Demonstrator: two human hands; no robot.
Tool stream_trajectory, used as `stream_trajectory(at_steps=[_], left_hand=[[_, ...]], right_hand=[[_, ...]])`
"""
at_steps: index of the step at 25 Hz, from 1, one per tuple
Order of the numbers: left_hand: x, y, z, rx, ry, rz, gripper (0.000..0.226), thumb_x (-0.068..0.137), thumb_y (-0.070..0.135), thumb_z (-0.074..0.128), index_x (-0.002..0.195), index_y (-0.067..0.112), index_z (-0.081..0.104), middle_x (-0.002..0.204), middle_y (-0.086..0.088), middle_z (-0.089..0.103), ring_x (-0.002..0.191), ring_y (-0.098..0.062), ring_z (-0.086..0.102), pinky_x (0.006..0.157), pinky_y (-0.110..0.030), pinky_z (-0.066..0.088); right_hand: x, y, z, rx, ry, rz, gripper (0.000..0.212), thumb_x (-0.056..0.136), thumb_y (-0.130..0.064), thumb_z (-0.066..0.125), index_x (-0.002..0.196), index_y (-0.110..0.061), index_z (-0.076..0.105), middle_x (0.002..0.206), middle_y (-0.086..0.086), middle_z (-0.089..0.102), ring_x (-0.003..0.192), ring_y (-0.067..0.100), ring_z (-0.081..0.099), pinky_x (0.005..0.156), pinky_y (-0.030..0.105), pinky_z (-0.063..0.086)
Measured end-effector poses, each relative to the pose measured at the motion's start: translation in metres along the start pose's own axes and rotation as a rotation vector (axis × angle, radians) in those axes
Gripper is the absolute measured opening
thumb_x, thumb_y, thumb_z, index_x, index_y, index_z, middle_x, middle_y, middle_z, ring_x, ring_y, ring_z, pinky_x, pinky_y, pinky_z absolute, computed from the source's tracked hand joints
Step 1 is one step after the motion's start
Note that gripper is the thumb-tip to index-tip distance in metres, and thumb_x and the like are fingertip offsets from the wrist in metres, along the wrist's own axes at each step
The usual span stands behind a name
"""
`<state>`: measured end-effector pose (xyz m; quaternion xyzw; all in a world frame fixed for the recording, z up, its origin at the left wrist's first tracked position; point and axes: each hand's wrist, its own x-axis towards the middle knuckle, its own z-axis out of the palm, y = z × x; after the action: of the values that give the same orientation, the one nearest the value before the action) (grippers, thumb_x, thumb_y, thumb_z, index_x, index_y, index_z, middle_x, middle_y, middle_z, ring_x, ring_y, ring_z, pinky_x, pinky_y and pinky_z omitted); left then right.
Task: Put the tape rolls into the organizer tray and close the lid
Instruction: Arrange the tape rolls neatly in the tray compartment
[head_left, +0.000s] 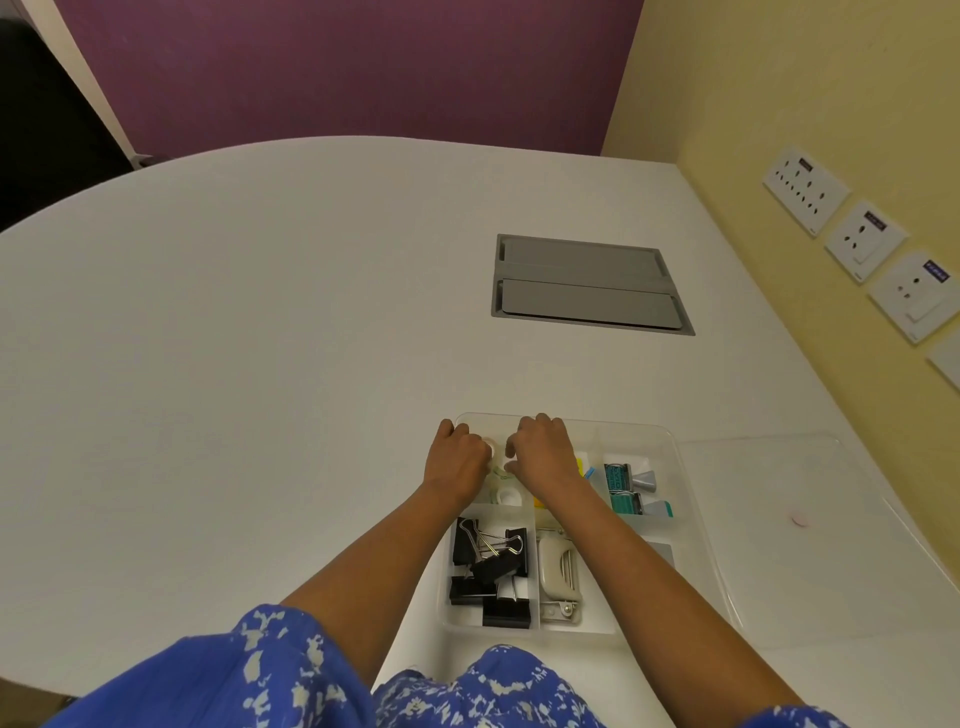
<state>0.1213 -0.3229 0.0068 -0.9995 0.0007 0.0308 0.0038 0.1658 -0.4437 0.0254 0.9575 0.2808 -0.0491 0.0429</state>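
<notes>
Single head-worn wide-angle view, aimed forward and down from the table's (260, 312) near edge, far curved edge included.

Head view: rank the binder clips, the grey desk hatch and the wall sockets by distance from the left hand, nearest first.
1. Binder clips, in the tray compartment just below the left hand.
2. Grey desk hatch, farther up the table.
3. Wall sockets, far right.
</notes>
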Motion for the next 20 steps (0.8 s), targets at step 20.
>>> stream_trajectory(at_steps=[20], left_hand=[[0.004, 0.0, 0.008, -0.079, 0.037, -0.052, 0.028, 0.098, 0.021, 0.043, 0.114, 0.013, 0.065, 0.109, -0.012, 0.07, 0.106, -0.024, 0.058, 0.097, -0.033, 0.033]], right_hand=[[0.002, 0.003, 0.015, -0.16, -0.02, -0.147, 0.033, 0.09, -0.026, 0.053, 0.115, -0.006, 0.063, 0.121, 0.009, 0.057, 0.118, 0.028, 0.049, 0.1, 0.04, 0.036]])
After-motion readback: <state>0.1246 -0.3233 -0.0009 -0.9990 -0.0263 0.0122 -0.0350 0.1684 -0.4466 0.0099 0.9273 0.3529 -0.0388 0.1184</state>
